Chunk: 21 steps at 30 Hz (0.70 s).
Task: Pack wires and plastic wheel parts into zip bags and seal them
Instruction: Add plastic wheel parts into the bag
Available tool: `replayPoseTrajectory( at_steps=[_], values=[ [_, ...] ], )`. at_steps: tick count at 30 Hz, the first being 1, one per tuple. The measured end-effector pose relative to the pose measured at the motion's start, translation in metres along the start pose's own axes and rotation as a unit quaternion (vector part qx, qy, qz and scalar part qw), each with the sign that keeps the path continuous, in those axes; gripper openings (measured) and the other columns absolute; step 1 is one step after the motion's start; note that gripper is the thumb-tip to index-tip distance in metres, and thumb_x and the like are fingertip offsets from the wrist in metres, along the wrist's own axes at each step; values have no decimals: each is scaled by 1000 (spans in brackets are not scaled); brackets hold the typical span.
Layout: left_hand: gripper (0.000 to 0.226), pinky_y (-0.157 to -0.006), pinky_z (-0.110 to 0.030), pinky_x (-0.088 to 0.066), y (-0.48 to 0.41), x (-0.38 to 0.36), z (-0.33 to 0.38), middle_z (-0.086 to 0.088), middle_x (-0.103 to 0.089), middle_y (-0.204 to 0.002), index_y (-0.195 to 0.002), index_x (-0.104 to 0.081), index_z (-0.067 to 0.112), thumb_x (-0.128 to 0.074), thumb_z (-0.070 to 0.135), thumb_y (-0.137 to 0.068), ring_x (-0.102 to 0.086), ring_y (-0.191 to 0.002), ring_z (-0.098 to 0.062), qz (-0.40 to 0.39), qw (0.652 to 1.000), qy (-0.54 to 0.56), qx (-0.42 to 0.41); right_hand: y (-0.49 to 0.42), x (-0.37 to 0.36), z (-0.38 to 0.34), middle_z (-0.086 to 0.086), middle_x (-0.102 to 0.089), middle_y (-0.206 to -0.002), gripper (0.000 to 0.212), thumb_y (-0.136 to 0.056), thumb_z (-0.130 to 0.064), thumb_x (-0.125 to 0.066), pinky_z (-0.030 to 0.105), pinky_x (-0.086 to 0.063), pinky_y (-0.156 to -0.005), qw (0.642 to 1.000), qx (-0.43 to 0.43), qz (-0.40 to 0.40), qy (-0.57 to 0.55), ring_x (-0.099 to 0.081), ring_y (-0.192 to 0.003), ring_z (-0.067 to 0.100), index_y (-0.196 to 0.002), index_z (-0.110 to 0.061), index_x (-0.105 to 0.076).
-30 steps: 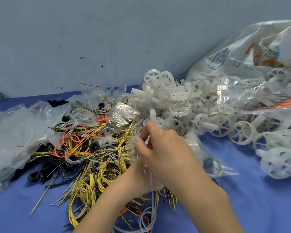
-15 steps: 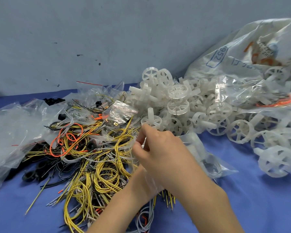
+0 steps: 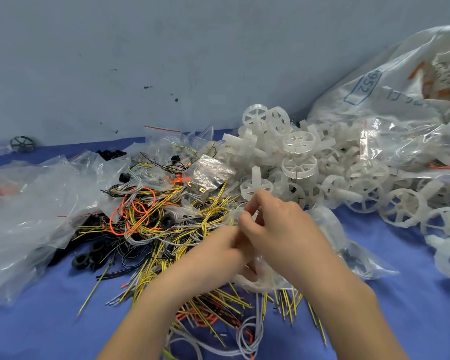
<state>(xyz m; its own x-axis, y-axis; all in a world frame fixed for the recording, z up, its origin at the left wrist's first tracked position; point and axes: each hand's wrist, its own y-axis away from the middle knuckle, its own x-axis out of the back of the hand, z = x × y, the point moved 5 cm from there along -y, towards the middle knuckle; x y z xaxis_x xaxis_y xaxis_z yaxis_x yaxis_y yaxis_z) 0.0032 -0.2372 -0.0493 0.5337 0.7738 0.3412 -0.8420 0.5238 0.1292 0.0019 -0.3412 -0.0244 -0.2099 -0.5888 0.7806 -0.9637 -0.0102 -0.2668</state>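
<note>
Head view, centre of frame: both hands together over the wire pile. Right hand (image 3: 281,229) uppermost, thumb and fingertips pinching the top edge of a small clear zip bag (image 3: 264,275). Left hand (image 3: 218,252) just below and left of it, partly hidden under the right; fingers curled against the same bag, exact grip not resolvable. Bag hanging between the hands, white plastic part visible inside at its lower edge; contents otherwise blurred.

Wires (image 3: 151,224) heaped centre-left on the blue tabletop (image 3: 50,326): yellow, orange, grey, black, tangled, some loose ends spread toward the bottom of the frame. Black ring parts (image 3: 85,259) at the pile's lower-left edge.

White plastic wheels (image 3: 299,157) piled centre-right, against the grey wall (image 3: 166,48), spilling toward the right edge. Large printed plastic sack (image 3: 390,81) in the upper right, behind the wheels. Crumpled clear bags (image 3: 29,216) at left. One dark wheel (image 3: 22,144) far left by the wall, well apart from the rest.
</note>
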Motion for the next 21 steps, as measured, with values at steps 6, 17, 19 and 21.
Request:
replayPoseTrajectory(
  at_steps=[6,17,19,21],
  values=[
    [28,-63,-25,-57,22,48,-15,-13,-71,-99,-105,-72,10,-53,29,-97,-71,-80,-25,52,993,105,-5,0,-7,-4,-7,-64,-78,15,-94,-44,-44,36,-46,-64,1000,6,1,18,-59,-76,20,-89,-31,-47],
    [23,-52,-23,-55,38,114,-66,-13,-71,-91,-101,-69,13,-49,25,-101,-71,-65,-23,290,949,114,42,-1,-23,-2,-5,-64,-73,21,-97,-45,-42,35,-48,-61,996,-3,-61,61,-59,-68,17,-86,-28,-51],
    [22,-51,-22,-55,40,121,-73,-12,-71,-91,-100,-68,14,-48,23,-101,-72,-65,-22,314,940,121,48,-1,-25,0,-4,-64,-74,23,-98,-45,-42,36,-51,-65,995,-10,-76,66,-59,-69,17,-87,-28,-52],
    [22,-50,-22,-55,40,125,-76,-11,-71,-90,-101,-68,14,-48,22,-101,-72,-64,-22,329,934,128,48,-1,-27,2,-4,-64,-74,24,-98,-45,-41,37,-52,-66,994,-14,-87,71,-60,-69,17,-87,-27,-52]
  ],
)
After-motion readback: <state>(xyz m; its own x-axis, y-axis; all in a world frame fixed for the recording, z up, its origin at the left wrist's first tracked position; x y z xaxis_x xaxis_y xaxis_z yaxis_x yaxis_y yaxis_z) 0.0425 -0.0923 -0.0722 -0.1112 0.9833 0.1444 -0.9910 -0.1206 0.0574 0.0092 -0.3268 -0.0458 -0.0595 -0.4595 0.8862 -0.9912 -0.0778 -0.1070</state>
